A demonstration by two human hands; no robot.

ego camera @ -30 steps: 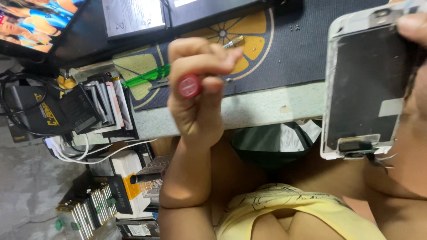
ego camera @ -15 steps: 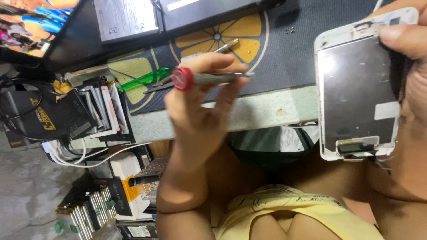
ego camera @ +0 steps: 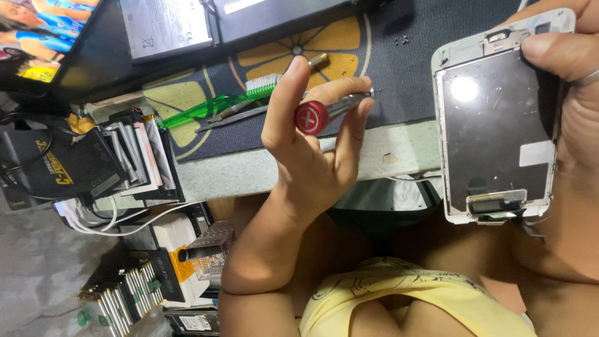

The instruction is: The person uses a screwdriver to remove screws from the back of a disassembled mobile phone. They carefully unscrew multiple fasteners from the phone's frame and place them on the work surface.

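My left grip (ego camera: 312,131) pinches a red-capped screwdriver (ego camera: 324,112), its tip hidden, while my right grip (ego camera: 574,81), partly cut off, clasps a phone screen assembly (ego camera: 496,118).

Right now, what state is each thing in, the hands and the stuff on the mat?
left hand: fingers pinch the screwdriver
screwdriver: held off the mat, red cap toward camera
right hand: grips the phone screen panel
phone screen panel: detached, back side showing, held upright
green brush: lying flat on the mat
tweezers: lying beside brush
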